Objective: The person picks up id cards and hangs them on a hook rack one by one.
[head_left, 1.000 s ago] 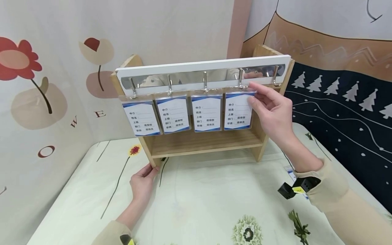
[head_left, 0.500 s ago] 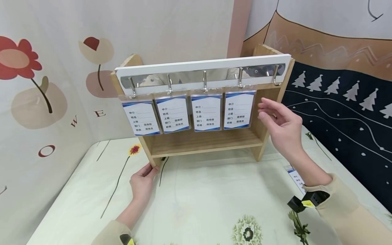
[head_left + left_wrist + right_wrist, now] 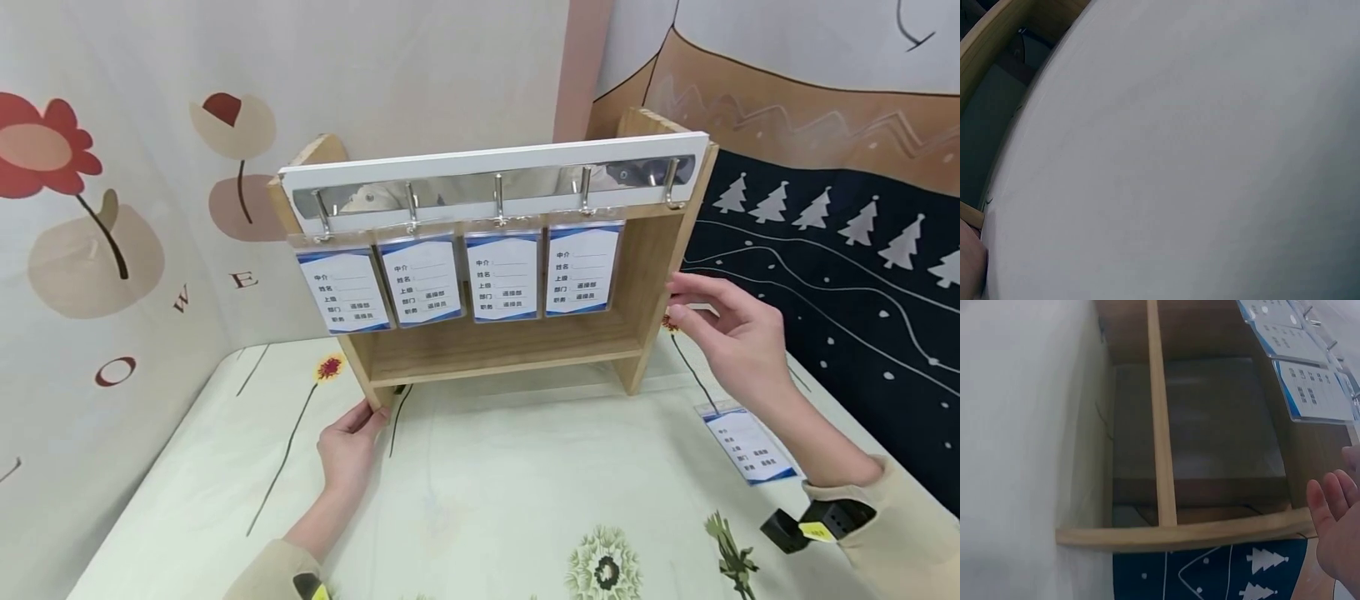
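Note:
A wooden shelf [image 3: 495, 346] stands on the table with a white rail of metal hooks [image 3: 495, 179] across its top. Four blue-and-white badge cards [image 3: 465, 279] hang from the hooks; the rightmost hook [image 3: 671, 190] is bare. My left hand [image 3: 351, 437] grips the foot of the shelf's left side panel. My right hand [image 3: 731, 329] hovers open beside the right side panel, holding nothing. In the right wrist view the right hand's fingers [image 3: 1335, 525] show near the shelf [image 3: 1160, 425] and the hanging cards [image 3: 1310, 394]. The left wrist view shows mostly cloth.
Another badge card [image 3: 746, 446] lies flat on the floral tablecloth [image 3: 510, 483] to the right, below my right forearm. Patterned fabric walls close in on the left, behind and on the right of the shelf.
My right hand let go of the fourth hanging card and dropped down and to the right, off the rail. The card on the table came into view. The left hand stayed put.

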Demonstrator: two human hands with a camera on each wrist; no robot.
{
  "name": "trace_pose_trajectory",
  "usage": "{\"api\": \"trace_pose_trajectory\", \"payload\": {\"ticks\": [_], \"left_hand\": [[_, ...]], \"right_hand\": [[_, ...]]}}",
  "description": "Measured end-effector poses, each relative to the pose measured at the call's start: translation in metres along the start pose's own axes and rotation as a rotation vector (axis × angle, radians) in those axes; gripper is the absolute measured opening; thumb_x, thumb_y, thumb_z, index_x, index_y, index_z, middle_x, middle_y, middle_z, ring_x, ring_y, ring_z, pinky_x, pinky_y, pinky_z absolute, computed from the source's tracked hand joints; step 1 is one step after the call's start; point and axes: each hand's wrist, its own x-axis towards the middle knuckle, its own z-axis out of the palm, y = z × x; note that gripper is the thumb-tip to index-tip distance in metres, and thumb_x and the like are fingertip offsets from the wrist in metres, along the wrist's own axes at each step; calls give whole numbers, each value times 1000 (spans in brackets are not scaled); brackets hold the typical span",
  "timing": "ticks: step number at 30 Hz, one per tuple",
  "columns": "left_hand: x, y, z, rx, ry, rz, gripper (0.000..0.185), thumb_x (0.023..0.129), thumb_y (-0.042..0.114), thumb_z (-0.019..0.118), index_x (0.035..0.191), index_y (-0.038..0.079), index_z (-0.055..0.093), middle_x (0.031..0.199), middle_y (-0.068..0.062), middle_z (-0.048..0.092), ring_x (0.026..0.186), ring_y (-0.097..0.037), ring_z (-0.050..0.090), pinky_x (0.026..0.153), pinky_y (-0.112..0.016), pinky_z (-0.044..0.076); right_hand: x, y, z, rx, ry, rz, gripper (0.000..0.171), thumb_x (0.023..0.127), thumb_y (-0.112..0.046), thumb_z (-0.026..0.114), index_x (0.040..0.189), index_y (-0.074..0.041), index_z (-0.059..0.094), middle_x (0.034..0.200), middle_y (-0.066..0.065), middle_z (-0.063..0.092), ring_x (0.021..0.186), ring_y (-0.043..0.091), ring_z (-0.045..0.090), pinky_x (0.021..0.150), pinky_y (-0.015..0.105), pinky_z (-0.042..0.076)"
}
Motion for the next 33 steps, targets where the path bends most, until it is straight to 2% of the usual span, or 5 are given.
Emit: {"api": "trace_pose_trajectory", "payload": {"ticks": [5, 11, 21, 28, 33], "left_hand": [[0, 1, 0, 21, -2, 4, 39, 96, 10, 71, 133, -2, 65, 125, -22, 67, 87, 13, 61, 78, -6, 51], [-1, 2, 1, 23, -1, 3, 39, 97, 11, 71, 133, -2, 65, 126, -22, 67, 86, 14, 61, 78, -6, 51], [-2, 1, 1, 8, 1, -1, 39, 96, 10, 71, 133, -2, 65, 126, -23, 67, 86, 15, 61, 78, -6, 51], [-1, 0, 1, 17, 7, -7, 39, 96, 11, 72, 132, -1, 66, 125, -21, 68, 97, 0, 66, 78, -7, 52], [0, 0, 1, 4, 14, -2, 38, 96, 10, 72, 131, -2, 67, 124, -21, 68, 90, 9, 64, 78, -7, 52]], "right_hand": [[-8, 7, -13, -58, -19, 40, 33, 97, 2, 67, 129, -1, 67, 119, -12, 68, 105, 3, 62, 89, 8, 49], [-18, 20, -26, -69, -56, 36, 34, 95, 5, 69, 128, -3, 68, 120, -11, 69, 105, 0, 61, 88, 7, 49], [-43, 49, -41, -60, -95, 83, 31, 95, 7, 67, 125, 8, 65, 113, -20, 68, 99, -5, 62, 85, 6, 49], [-56, 72, -54, -117, -126, 153, 29, 97, 1, 68, 126, 0, 67, 110, -26, 66, 97, -10, 60, 81, 3, 48], [-59, 85, -61, -157, -173, 173, 28, 98, -3, 68, 126, -1, 67, 111, -29, 64, 97, -11, 58, 82, 2, 47]]}}
